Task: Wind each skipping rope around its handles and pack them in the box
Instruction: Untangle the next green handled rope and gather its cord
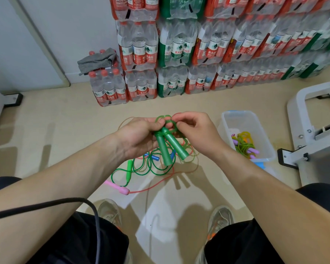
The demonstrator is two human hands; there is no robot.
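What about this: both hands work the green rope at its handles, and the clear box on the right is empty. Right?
No. The head view shows the clear box is not empty: a purple-handled yellow-green rope lies in it. The left hand and right hand do work the green rope at its handles.

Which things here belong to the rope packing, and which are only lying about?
Job: green rope, held by left hand and right hand; loose ropes on floor; box; packed rope inside it.
Lying about: water bottle packs; grey cloth; black cable.
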